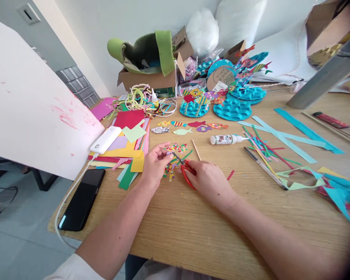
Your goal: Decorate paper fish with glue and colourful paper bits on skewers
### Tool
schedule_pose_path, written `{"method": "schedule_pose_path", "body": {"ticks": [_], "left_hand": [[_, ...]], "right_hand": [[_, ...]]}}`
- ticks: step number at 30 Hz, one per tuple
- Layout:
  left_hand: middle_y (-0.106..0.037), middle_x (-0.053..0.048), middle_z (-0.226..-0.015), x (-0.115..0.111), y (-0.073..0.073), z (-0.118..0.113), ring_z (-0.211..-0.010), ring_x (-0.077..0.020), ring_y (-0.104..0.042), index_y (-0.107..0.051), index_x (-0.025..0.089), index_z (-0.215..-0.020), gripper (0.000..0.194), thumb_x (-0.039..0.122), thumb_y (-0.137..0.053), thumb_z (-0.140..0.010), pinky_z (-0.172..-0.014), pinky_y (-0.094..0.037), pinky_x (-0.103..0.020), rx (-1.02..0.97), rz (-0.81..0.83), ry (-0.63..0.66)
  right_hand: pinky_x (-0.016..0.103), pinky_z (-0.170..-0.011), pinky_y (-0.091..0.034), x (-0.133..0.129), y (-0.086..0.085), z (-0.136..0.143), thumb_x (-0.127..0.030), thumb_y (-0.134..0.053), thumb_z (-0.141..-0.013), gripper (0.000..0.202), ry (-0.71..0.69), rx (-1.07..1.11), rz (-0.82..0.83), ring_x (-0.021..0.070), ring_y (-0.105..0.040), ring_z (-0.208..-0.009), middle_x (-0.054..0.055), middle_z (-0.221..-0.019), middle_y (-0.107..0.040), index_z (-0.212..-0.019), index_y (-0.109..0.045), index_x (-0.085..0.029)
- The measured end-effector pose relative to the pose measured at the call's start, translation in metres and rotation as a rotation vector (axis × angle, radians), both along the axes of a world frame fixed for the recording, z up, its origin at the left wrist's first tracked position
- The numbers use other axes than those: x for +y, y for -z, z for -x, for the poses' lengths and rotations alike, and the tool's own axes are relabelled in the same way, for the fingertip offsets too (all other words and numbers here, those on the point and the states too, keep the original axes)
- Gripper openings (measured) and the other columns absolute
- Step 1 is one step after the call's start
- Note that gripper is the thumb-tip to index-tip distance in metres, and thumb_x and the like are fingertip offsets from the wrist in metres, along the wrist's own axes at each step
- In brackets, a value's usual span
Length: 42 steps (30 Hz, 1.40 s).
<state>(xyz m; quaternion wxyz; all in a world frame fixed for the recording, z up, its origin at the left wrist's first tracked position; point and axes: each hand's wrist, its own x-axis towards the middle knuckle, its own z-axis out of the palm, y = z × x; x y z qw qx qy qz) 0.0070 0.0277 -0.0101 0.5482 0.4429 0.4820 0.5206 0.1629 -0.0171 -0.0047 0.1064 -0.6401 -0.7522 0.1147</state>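
My right hand (211,179) is closed round the red handles of a pair of scissors (187,175), whose dark blades point up and left. The blade tips reach the fingertips of my left hand (157,161). Thumb and forefinger of that hand pinch a small purple paper piece (169,153). Beneath and behind the fingers lies a scatter of tiny coloured paper bits (177,147). A short wooden stick (196,150) lies just beyond the scissors. Several paper fish (182,132) are laid out in rows farther back.
Stacked coloured paper (131,118), a white power bank (105,139) and a black phone (82,199) lie left. A glue bottle (226,139), paper strips (291,142) and a pen (265,168) are at right. Blue scalloped discs (232,109) and a cardboard box (147,82) stand behind.
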Motion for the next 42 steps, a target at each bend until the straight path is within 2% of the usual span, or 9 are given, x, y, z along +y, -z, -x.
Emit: {"method": "schedule_pose_path", "body": {"ticks": [12,23,42], "left_hand": [[-0.063,0.004,-0.070,-0.0017,-0.0027,0.0004,-0.056,-0.0065,-0.052,-0.067,0.017,-0.108,0.050,0.023,-0.075,-0.059,-0.055,-0.040,-0.020,0.018,0.010,-0.017],[-0.062,0.003,-0.070,0.0002,0.0001,0.0003,-0.061,-0.0071,-0.053,-0.067,0.016,-0.109,0.050,0.021,-0.075,-0.060,-0.057,-0.040,-0.018,0.011,-0.007,-0.020],[-0.063,0.002,-0.069,-0.0008,-0.0008,0.0001,-0.065,-0.0100,-0.056,-0.068,0.016,-0.107,0.043,0.020,-0.072,-0.064,-0.065,-0.045,-0.021,0.139,-0.109,-0.043]], "right_hand": [[0.027,-0.058,-0.028,-0.0037,-0.0026,0.0013,-0.041,-0.043,-0.095,0.032,-0.010,-0.044,-0.065,0.0166,-0.063,-0.074,0.005,-0.078,-0.069,-0.079,-0.062,-0.020],[0.028,-0.057,-0.025,-0.0040,-0.0017,0.0006,-0.041,-0.044,-0.094,0.031,-0.006,-0.067,-0.075,0.0171,-0.063,-0.073,0.004,-0.076,-0.068,-0.079,-0.062,-0.021],[0.028,-0.056,-0.024,-0.0030,-0.0034,0.0003,-0.040,-0.044,-0.094,0.030,0.000,-0.071,-0.044,0.0173,-0.063,-0.072,0.005,-0.076,-0.069,-0.082,-0.064,-0.022]]}}
